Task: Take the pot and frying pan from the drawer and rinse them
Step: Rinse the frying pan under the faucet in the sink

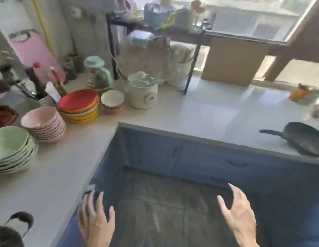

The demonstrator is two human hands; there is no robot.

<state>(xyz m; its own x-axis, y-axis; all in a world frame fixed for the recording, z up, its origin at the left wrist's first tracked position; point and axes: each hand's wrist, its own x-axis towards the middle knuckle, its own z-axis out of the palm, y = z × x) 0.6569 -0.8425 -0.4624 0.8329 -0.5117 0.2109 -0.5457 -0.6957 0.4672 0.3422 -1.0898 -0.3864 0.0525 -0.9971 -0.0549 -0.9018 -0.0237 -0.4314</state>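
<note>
A dark frying pan [304,138] lies on the white countertop [199,111] at the right edge, its handle pointing left. My left hand [94,220] hovers low at the bottom centre, fingers spread, holding nothing. My right hand [238,218] is beside it to the right, also open and empty. Both hands are over the grey floor in front of the blue cabinet fronts [199,157], which look shut. A dark round object [5,236] with a looped handle sits at the bottom left corner; I cannot tell whether it is the pot.
Stacks of green bowls [11,148], pink bowls [43,123] and red and yellow plates [78,106] crowd the left counter. A white electric cooker [142,91] with a glass lid stands by a black rack [190,68]. A cardboard box [233,61] leans at the window.
</note>
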